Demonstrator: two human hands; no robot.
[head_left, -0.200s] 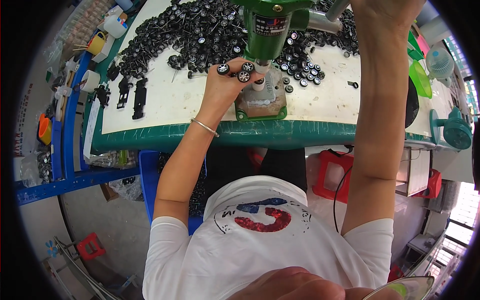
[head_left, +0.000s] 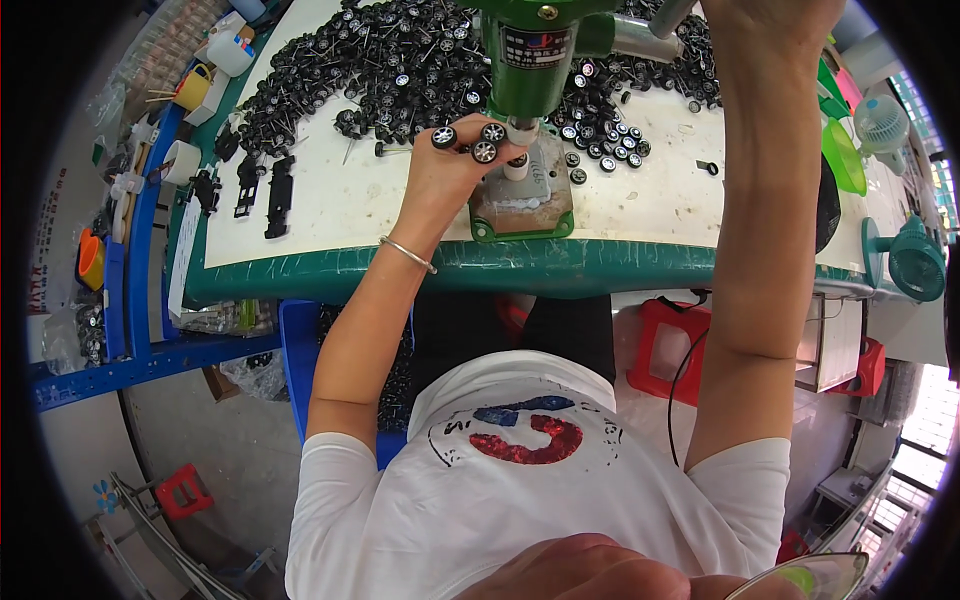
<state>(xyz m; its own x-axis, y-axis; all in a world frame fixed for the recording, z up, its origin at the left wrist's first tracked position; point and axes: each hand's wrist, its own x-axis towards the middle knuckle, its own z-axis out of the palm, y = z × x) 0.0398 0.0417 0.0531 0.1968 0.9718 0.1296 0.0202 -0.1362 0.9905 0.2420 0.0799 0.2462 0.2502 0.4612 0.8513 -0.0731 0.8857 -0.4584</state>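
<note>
Wheels, black, silver-spoked, grasped by left hand; whether right hand grips, I cannot tell.

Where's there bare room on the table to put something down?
On the flat white tabletop, two patches look bare: between the long black plastic chassis and the left forearm, and between the green metal press and the right forearm, in front of the small black ring. The back is crowded with heaped black-and-silver wheels.

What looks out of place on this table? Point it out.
A small black piece lies alone on the white tabletop, right of the green press; it looks stray, apart from the wheel pile.
</note>
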